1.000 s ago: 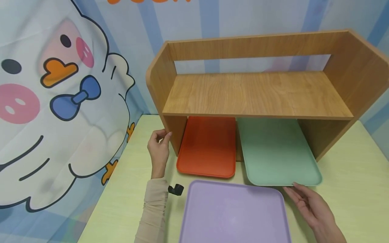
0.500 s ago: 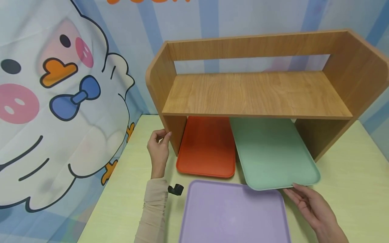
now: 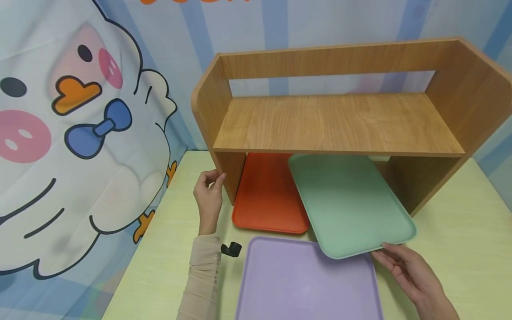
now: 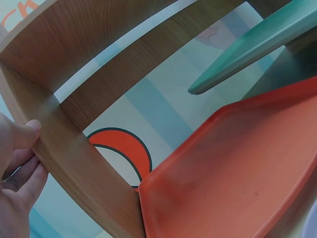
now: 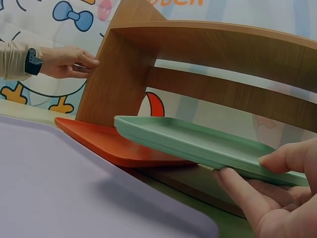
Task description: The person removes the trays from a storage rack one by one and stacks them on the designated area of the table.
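My right hand (image 3: 414, 273) pinches the near edge of a pale green tray (image 3: 352, 204), thumb on top and fingers beneath. The tray is raised and turned askew, its far end under the shelf board and its left side over an orange-red tray (image 3: 270, 195). That red tray lies in the lower left of a wooden desk shelf (image 3: 336, 124). With thumb and fingers, my left hand (image 3: 209, 193) grips the front edge of the shelf's left side panel (image 4: 74, 163). A lilac tray (image 3: 308, 284) lies in front, partly beneath the green tray's near corner.
The shelf's right side panel (image 3: 424, 184) stands right of the green tray. Everything rests on a pale yellow-green table (image 3: 468, 249). Behind hangs a blue striped cloth (image 3: 336, 22) with a cartoon bird (image 3: 84, 133) at the left.
The green tray has swung left and come slightly nearer, now covering part of the red tray and more of the lilac one. My left hand has stayed on the shelf panel.
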### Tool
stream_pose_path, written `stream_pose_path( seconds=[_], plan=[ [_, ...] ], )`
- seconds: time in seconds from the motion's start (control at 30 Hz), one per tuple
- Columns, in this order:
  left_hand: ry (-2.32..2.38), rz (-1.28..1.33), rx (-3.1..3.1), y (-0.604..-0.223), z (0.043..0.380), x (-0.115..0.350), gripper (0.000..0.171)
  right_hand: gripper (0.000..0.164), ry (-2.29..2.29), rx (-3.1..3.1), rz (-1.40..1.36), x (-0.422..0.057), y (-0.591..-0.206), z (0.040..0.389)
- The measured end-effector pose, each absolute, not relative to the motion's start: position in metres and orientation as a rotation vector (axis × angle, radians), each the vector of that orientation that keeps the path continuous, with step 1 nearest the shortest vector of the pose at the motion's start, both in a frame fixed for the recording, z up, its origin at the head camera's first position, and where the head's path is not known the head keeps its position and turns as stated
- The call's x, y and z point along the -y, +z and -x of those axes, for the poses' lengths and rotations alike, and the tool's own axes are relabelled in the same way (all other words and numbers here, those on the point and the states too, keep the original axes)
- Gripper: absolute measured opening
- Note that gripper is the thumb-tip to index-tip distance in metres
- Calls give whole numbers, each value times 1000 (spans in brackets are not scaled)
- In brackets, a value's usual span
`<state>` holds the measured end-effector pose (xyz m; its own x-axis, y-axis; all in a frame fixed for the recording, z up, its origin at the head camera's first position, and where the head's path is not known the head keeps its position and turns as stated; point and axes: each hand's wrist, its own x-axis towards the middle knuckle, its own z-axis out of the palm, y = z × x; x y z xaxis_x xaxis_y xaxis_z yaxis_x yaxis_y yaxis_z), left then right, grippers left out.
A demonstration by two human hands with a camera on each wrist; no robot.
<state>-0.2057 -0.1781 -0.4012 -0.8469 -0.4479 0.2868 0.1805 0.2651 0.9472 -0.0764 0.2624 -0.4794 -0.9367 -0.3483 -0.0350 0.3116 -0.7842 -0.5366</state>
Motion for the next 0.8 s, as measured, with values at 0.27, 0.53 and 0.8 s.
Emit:
stream_pose_path(
  seconds=[0.27, 0.53, 0.8],
  plan=[
    [-1611, -241, 2040, -385, 194, 171, 22, 37, -2610, -881, 140, -261, -478, 76],
    [-1618, -240, 2032, -387, 195, 172, 22, 38, -2555, -998, 157, -258, -478, 76],
    [-1630, -204, 2007, -388, 194, 173, 23, 39, -2483, -1019, 163, -256, -476, 76]
  ],
)
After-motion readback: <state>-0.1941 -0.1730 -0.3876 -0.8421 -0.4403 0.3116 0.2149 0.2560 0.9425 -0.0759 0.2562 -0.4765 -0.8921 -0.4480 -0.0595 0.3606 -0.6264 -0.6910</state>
